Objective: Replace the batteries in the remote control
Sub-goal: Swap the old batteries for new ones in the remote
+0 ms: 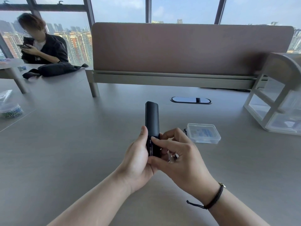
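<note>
The black remote control (152, 121) is gripped at its lower end by the left hand (138, 162), back side up, its top end pointing away over the counter (81, 144). A battery (150, 148) is seen in the open compartment at the lower end, and it is pressed by the index fingertip of the right hand (180, 159), whose other fingers are curled beside the remote control; a small object seems to be tucked under them, but what it is cannot be told. A dark braided bracelet (213, 199) is worn on the right wrist. Just right of the hands, a clear plastic box (203, 132) lies on the counter, with another battery (185, 132) against its left side. Farther right a clear drawer unit (276, 103) stands.
</note>
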`<action>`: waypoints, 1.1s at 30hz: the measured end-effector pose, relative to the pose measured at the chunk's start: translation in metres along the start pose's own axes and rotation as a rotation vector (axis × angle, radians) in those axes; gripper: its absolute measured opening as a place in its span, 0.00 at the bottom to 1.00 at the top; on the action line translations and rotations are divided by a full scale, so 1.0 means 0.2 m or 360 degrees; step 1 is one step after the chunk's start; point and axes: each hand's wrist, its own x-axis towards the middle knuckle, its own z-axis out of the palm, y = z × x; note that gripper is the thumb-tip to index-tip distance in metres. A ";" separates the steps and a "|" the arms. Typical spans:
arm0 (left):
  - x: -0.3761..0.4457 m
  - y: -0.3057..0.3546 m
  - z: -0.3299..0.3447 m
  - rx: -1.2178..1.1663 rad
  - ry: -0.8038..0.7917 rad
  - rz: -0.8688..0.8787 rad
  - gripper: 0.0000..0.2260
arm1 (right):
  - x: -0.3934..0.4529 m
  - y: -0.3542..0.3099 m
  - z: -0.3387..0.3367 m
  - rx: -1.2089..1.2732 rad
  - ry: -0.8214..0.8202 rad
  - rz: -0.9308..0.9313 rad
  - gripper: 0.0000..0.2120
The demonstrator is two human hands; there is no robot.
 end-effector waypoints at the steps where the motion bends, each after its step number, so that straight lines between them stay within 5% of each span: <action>1: 0.00 0.00 0.00 -0.0013 0.0001 -0.0003 0.29 | 0.00 0.00 0.00 -0.0054 -0.0018 -0.0032 0.20; 6: 0.00 0.03 0.01 0.0015 0.0013 0.0012 0.24 | -0.02 -0.02 0.02 -0.0484 -0.0077 -0.0273 0.20; 14: 0.02 0.02 -0.01 -0.0059 -0.0059 0.0003 0.25 | -0.02 0.02 0.02 -0.0424 -0.0091 -0.0269 0.20; 18: 0.02 0.02 -0.01 0.0129 -0.0074 0.0076 0.25 | 0.02 0.06 -0.02 -0.0147 0.0160 -0.0114 0.13; 21: 0.02 0.03 -0.02 0.0202 -0.0077 0.0156 0.24 | 0.05 0.13 -0.08 -0.0460 0.0266 0.0173 0.12; 25: 0.04 0.05 -0.04 0.0080 -0.0022 0.0176 0.23 | 0.06 0.20 -0.13 -0.1002 -0.0117 0.0660 0.15; 33: 0.05 0.04 -0.05 0.0075 -0.0051 0.0167 0.23 | 0.08 0.22 -0.10 -0.1275 -0.0296 0.0639 0.12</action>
